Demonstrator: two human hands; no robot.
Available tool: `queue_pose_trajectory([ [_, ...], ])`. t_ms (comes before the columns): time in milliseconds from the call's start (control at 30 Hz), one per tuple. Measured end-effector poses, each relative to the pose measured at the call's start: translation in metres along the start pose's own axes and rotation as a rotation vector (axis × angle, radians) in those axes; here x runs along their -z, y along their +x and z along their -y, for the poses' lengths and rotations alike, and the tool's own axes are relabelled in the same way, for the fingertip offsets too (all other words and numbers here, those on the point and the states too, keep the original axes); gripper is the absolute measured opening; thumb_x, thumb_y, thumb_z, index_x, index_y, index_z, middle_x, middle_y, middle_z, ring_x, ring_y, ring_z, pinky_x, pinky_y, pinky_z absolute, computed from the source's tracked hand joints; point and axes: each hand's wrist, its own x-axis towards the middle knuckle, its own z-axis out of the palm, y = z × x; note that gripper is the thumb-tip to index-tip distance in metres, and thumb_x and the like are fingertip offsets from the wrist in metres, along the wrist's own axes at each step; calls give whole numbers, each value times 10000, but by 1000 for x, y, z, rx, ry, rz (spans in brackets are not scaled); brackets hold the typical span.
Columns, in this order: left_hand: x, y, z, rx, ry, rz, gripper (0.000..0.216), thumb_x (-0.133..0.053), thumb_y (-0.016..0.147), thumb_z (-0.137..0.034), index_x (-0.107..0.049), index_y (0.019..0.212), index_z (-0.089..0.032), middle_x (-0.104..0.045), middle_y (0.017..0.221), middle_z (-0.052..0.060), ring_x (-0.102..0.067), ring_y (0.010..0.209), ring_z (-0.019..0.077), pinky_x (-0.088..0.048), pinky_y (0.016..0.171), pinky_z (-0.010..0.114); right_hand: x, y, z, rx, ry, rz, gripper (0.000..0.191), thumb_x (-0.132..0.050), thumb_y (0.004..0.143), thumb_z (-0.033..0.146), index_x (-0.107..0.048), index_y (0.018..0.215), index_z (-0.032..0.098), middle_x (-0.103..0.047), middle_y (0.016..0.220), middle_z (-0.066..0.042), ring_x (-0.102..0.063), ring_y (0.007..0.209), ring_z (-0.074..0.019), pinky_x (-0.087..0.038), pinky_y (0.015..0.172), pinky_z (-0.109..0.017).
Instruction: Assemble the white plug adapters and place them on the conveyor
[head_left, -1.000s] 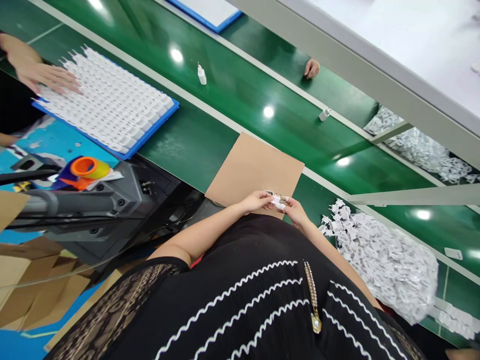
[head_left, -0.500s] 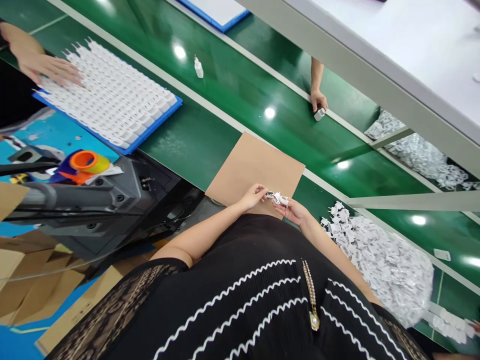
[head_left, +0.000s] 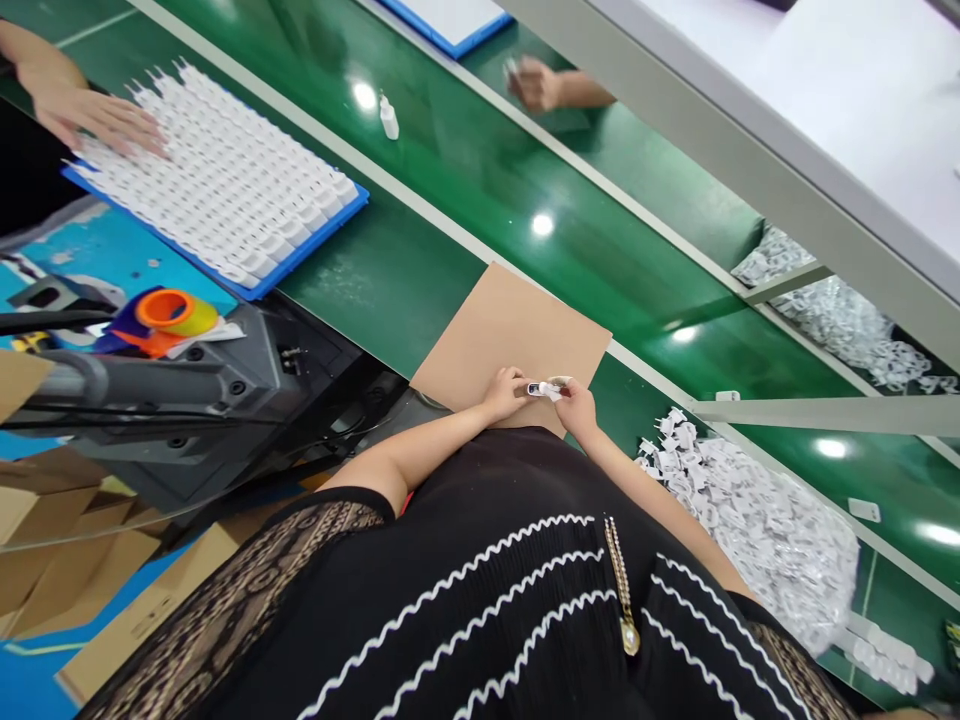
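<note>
The left hand (head_left: 504,392) and the right hand (head_left: 576,408) meet over the near edge of a flat brown cardboard sheet (head_left: 517,325) lying on the glossy green table (head_left: 420,190); between them sits a small white plastic plug part (head_left: 545,389), its dark end turned toward the left fingers (head_left: 519,385), its white end toward the right fingers (head_left: 564,392); both sets of fingers are pinched on it, each on its own end, so the part hangs just above the cardboard, not resting on it.

To the right of the fingers, near them, lies a loose heap of small white plastic parts in clear wrapping (head_left: 757,520); far to the left of the fingers a blue tray packed with rows of white parts (head_left: 225,190) sits under another person's hand (head_left: 90,110); beyond the fingers, across the table, a further person's hand (head_left: 536,82) reaches in; a lone white charger body (head_left: 388,117) stands well apart.

The likely risk is a slip: the part is tiny and gripped only at the tips, so uneven pressure or a twist between the two hands could flick it off the cardboard into the lap or the heap, where it would be hard to tell from the others; forcing misaligned ends together could also bend a pin.
</note>
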Motion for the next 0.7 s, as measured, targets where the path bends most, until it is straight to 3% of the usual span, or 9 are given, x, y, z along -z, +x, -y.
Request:
queue_pose_trajectory([
  [133, -5, 1, 7, -8, 47, -24, 308, -804, 831, -419, -799, 1121, -315, -609, 1093, 56, -527, 1091, 253, -458, 1057, 428, -5, 1, 7, 143, -262, 63, 328, -610, 826, 119, -734, 1099, 252, -744, 1130, -78, -631, 1117, -308, -465, 1033, -441],
  [233, -8, 2, 10, -10, 69, -33, 310, -809, 833, -434, -801, 1119, -316, -614, 1092, 55, -534, 1078, 247, -471, 1039, 417, -8, 4, 11, 213, -430, 121, 330, -591, 826, 76, -744, 1082, 219, -743, 1059, -108, -621, 1069, -312, -455, 985, -413],
  [700, -10, 4, 13, -19, 102, -50, 290, -831, 823, -421, -815, 1091, -310, -631, 1070, 49, -547, 1043, 240, -475, 1004, 406, -12, 9, 45, 287, -931, 310, 222, -499, 984, 112, -701, 1068, 148, -738, 1038, -138, -635, 982, -272, -391, 860, -342],
])
